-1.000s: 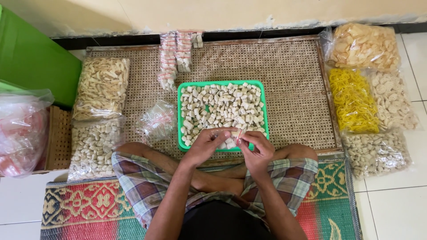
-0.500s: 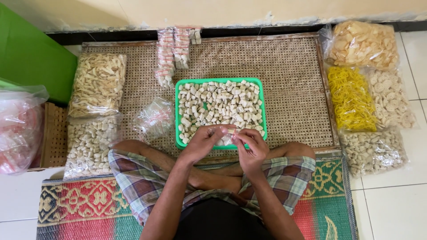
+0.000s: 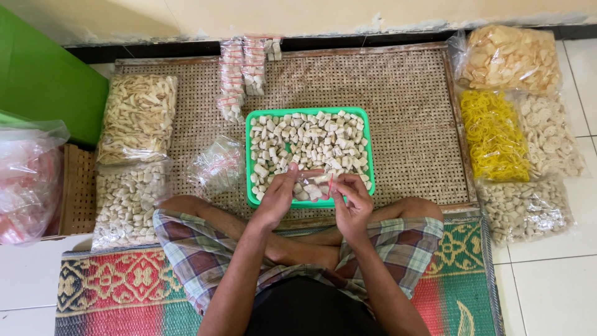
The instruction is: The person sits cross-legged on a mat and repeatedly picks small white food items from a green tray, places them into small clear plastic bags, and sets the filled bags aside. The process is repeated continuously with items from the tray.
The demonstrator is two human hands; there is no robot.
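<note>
Roughly left to right, seen from above:

Far left: a green box (image 3: 43, 87) against the wall, and below it a clear bag of pinkish contents (image 3: 28, 180).

Left stacks: a bag of long pale chips (image 3: 138, 118), with a bag of small pale crackers (image 3: 127, 202) below it, both on the edge of the woven mat (image 3: 404, 124).

Loose plastic: a crumpled clear bag (image 3: 214, 165) lies just beside the tray's left side.

Top centre: strips of small filled packets (image 3: 245, 68) run toward the wall.

Tray: a green tray (image 3: 309, 112) full of small pale cracker pieces sits mid-mat, right in front of the crossed legs.

Left hand (image 3: 280, 193): fingers curled around one side of a small clear packet (image 3: 311, 186), thumb up.

Right hand (image 3: 353, 198): fingers pinching the packet's other side, with a thin red band (image 3: 330, 185) standing upright between them.

Thing in hand: the small packet (already holding some pieces, as far as can be seen) is held over the tray's near edge.

Change: half a second ago the hands were close together, low over the same edge; now they are a little apart with the red band drawn taut beside the packet. My reading is that filling is over and the packet's mouth is being tied.

Right side: a bag of pale orange crackers (image 3: 510, 59), a bag of yellow rubber bands (image 3: 492, 134), a bag of round pale crackers (image 3: 550, 137) and a bag of small cubes (image 3: 525, 208).

Underfoot: a patterned red and green rug (image 3: 118, 292) on white tiles.
</note>
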